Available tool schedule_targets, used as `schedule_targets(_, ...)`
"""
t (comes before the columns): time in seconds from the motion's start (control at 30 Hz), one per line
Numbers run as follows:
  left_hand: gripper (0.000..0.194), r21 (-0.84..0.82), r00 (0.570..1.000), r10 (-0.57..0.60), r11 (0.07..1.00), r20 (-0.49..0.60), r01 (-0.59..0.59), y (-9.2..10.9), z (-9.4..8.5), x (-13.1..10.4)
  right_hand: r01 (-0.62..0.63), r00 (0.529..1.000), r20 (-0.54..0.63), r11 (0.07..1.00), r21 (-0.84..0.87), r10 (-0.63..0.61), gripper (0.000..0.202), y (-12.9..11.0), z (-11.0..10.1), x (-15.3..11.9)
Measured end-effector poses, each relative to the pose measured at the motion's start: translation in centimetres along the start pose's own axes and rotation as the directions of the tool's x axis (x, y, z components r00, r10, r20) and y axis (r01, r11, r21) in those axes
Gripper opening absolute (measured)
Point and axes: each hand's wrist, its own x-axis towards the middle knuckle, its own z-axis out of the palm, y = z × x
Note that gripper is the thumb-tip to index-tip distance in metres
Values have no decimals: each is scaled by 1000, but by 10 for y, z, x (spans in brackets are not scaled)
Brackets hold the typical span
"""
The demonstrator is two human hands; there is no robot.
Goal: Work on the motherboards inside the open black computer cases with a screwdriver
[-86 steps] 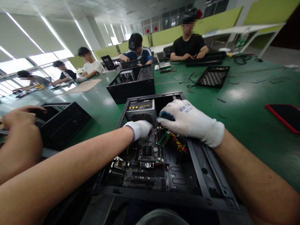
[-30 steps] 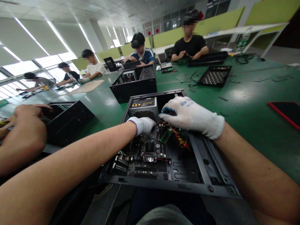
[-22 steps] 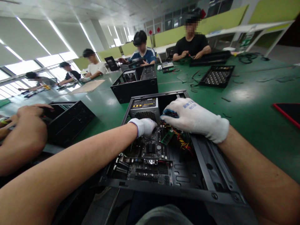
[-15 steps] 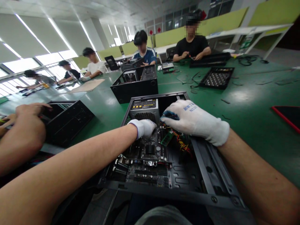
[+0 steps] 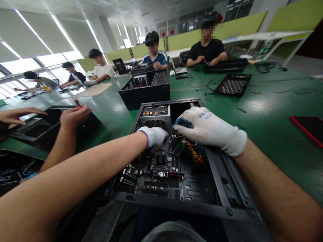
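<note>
An open black computer case point(image 5: 227, 181) lies on its side before me, with a motherboard point(image 5: 161, 159) inside. My left hand point(image 5: 156, 137), white-gloved, reaches in over the board's far end, just in front of the power supply point(image 5: 155, 116). Its fingers are curled downward and what they grip, if anything, is hidden. My right hand point(image 5: 207, 129), gloved in white with blue fingertips, rests by the case's right edge with thumb and fingers closed together; their contents cannot be made out. Below it run red, yellow and black cables point(image 5: 195, 151). A green memory module point(image 5: 178, 148) sits tilted beside them.
At left, a neighbour's hand point(image 5: 75, 116) holds a red-and-black tool over another case point(image 5: 37, 129). A second open case point(image 5: 145, 95) stands ahead on the green table point(image 5: 264, 134). A black tray point(image 5: 233, 85) and a red-edged black device point(image 5: 308, 129) lie rightward. Several people work beyond.
My two hands stay almost where they were. The neighbour's hands at left have shifted, and one now shows the red-and-black tool above the case.
</note>
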Motion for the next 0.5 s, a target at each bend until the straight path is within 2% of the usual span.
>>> schedule_targets(0.5, 54, 17, 997, -73, 997, 10, 73, -7, -4, 0, 3, 1000, 1, 1000, 5, -3, 39, -1, -1, -1)
